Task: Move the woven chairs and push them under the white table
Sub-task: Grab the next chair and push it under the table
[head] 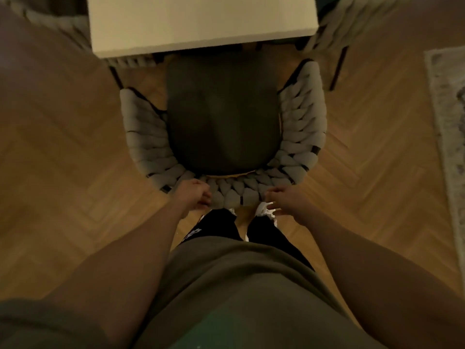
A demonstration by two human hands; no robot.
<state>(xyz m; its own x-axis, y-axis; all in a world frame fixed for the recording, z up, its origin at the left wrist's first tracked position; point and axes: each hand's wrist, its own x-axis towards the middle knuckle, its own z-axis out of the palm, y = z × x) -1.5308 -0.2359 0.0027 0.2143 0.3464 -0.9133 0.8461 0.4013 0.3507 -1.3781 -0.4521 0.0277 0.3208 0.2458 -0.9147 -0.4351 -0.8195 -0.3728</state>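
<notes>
Left hand (195,195) grips the woven chair (224,137) back; right hand (286,201) relaxed beside it.

Woven chair (224,137) beyond fingers (201,195): thick padded grey cloth braid over thin black frame, dark matt seat. Tabletop (201,21) farther off: white, smooth, matt. Floor (75,147): herringbone wood, slight sheen. Rug (448,102) far right: pale textile.

Woven chair (141,137): grey braided-cord backrest and arms on a thin black frame, dark seat pad; stood upright facing the white table (201,21), seat front just under its near edge. Two further woven chairs (334,21) stood at the table's left and right sides, partly visible, blurred.
</notes>
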